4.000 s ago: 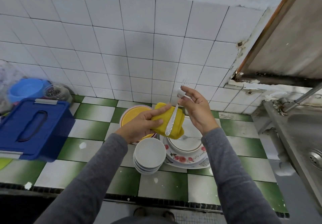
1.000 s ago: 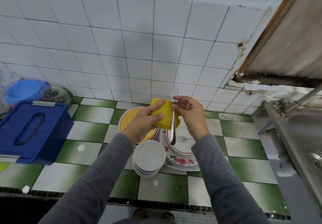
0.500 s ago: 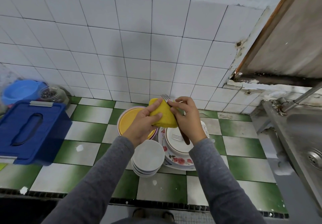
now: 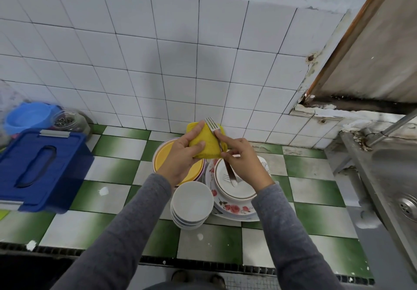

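My left hand [image 4: 182,154] grips a folded yellow cloth [image 4: 208,142] above the counter. A metal fork [image 4: 212,124] lies across the cloth, tines up and pointing away, its handle reaching down past my right hand [image 4: 244,162]. My right hand pinches the fork's neck and handle against the cloth. Below the hands stand a yellow plate [image 4: 164,156], a stack of white bowls [image 4: 191,201] and a flowered plate [image 4: 234,209] bearing a white dish [image 4: 237,190] with another fork in it.
A blue lidded box [image 4: 38,167], a blue bowl [image 4: 27,117] and a glass jar [image 4: 67,120] stand at the left on the green-and-white tiled counter [image 4: 316,190]. A steel sink [image 4: 397,177] with a tap pipe is at the right. White wall tiles rise behind.
The fork has tilted so its tines show on top of the cloth, and my right hand has slid down its handle. The view sits a little closer to the hands.
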Tool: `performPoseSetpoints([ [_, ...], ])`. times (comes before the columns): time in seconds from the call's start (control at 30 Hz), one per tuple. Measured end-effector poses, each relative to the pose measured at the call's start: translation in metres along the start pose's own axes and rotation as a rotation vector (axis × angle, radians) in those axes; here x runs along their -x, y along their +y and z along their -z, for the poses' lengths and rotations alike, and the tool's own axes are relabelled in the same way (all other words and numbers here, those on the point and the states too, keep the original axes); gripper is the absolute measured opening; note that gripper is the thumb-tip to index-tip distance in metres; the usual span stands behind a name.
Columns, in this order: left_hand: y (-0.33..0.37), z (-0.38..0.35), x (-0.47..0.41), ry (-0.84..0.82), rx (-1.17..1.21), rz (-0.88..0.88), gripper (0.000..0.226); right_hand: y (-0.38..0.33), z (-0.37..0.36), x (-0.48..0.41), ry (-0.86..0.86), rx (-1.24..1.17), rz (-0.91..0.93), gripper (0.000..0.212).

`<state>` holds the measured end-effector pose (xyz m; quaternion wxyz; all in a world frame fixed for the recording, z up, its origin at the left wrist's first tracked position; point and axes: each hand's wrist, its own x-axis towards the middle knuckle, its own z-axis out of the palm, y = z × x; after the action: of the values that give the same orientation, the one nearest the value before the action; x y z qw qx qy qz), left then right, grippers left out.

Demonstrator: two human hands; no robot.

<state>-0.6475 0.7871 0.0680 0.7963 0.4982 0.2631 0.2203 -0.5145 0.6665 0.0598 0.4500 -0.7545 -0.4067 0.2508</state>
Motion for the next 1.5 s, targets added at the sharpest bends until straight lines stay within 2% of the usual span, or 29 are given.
performPoseSetpoints([
  [0.13,0.002,0.002,-0.002,-0.011,0.010,0.004,0.054,0.003,0.001,0.001,-0.010,-0.028,-0.003,0.068],
  [0.4,0.009,0.006,-0.004,-0.012,0.188,0.003,0.050,0.000,0.018,0.006,-0.115,-0.165,0.015,0.063],
  [0.53,0.008,0.003,-0.002,-0.043,0.160,0.002,0.052,0.000,0.017,0.004,-0.106,-0.144,0.023,0.071],
  [0.77,0.013,0.006,-0.003,-0.008,0.169,-0.038,0.052,-0.002,0.021,0.009,-0.137,-0.236,0.008,0.059],
  [0.97,0.009,0.002,0.001,-0.060,0.021,-0.043,0.053,-0.005,0.019,0.005,-0.116,-0.215,0.035,0.059],
  [1.13,0.015,0.004,-0.001,-0.026,0.138,-0.066,0.053,-0.008,0.021,0.009,-0.141,-0.264,0.028,0.057],
  [1.33,0.011,0.004,0.004,-0.078,0.006,-0.073,0.054,-0.010,0.020,0.005,-0.144,-0.254,0.027,0.057],
  [1.5,0.014,0.007,0.002,0.001,0.086,-0.097,0.053,-0.008,0.019,0.008,-0.144,-0.242,0.045,0.058],
])
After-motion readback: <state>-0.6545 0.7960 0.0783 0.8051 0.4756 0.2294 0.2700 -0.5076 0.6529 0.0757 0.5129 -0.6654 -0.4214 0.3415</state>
